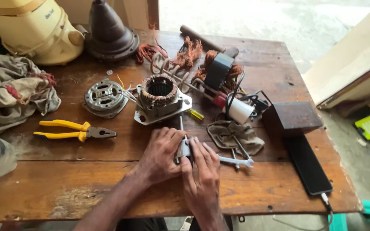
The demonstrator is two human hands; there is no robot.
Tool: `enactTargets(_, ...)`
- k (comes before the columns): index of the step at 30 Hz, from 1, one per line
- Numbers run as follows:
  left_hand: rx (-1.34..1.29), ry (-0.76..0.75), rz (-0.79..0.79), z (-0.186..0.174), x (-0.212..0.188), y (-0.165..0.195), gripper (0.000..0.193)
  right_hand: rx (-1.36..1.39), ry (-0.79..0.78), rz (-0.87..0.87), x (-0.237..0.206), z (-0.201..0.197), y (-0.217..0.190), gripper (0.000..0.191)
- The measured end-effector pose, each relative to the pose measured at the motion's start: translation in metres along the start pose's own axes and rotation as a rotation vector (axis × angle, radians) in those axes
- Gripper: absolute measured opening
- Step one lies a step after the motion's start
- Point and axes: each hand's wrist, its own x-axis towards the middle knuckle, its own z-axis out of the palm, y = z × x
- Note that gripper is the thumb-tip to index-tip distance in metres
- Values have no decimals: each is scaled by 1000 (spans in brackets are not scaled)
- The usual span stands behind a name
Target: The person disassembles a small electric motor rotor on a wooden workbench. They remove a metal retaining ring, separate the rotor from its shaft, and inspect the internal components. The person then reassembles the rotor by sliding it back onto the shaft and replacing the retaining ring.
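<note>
Far left there's a crumpled grey rag (13, 87) with frayed red threads, and behind it the cream plastic housing (35, 25) of some appliance, smooth and rounded. Next to that sits a dark brown bell-shaped cover (110, 32), matte and dusty.

Nearer to me are my yellow-handled pliers (76, 130), lying flat on the scratched wooden table (86, 184), jaws pointing right. Just beyond them is a round cast-metal end plate (104, 97), silvery and full of slots, off the motor and set aside. Right beside it sits the stator (160, 99): square steel base, with a ring of copper winding standing open on top, empty in the middle. So the motor is already apart, as far as I can judge, and nothing's back together yet.

The rotor (184, 147) is dead centre at the near side, a small grey metal cylinder on a thin shaft poking away from me. My left hand (161, 156) is wrapped around its left side and my right hand (202, 171) has its fingers pressed along the right, both gripping it.

To the right: a folded greasy cloth (235, 136), a shiny spanner (235, 161) touching it, tangles of old copper wire (189, 53) at the back, a white capacitor (240, 111) and a brown wooden block (291, 117). A black phone (307, 164) lies near the edge, plugged in.
</note>
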Motion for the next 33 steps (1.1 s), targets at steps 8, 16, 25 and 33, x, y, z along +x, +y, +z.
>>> enactTargets(8, 23, 130, -258, -10, -28, 25, 100, 154, 16, 22, -8, -9, 3, 31)
enactTargets(16, 13, 280, -372, 12, -41, 40, 78, 142, -143, -77, -4, -8, -10, 49)
enactTargets(25, 33, 267, -302, 12, -44, 38, 73, -29, -120, -220, -3, -4, -22, 53)
enactTargets(33, 34, 234, -330, 3, -40, 41, 71, -76, -110, -174, -9, -6, -23, 56)
